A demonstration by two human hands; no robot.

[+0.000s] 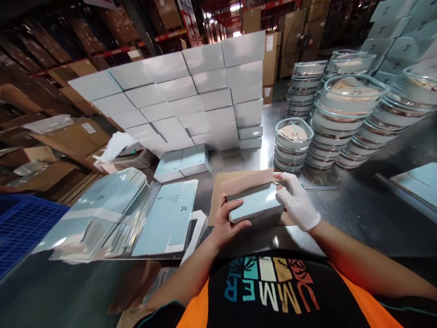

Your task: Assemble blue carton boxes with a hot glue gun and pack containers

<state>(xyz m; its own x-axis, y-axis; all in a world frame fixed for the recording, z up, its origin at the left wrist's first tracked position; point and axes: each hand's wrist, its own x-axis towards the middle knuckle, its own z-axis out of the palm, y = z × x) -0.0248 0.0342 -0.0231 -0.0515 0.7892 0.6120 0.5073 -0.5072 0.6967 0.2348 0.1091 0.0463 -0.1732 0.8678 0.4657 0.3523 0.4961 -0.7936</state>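
Note:
A light-blue carton (256,200) is held between my two hands above the metal table, its long flap (247,181) raised along the far side. My bare left hand (229,217) grips the carton's left end, thumb along the near side and fingers over the top. On the right end, my right hand (297,202), in a white glove, presses its fingers against the carton and the flap's corner. Under the carton lies a piece of brown cardboard (215,198). What the carton contains is hidden.
A wall of stacked white cartons (191,86) stands behind, with two blue cartons (182,161) before it. Stacked glass containers (292,143) rise at the right. Flat blue carton blanks (167,214) lie at the left, near a blue crate (29,223).

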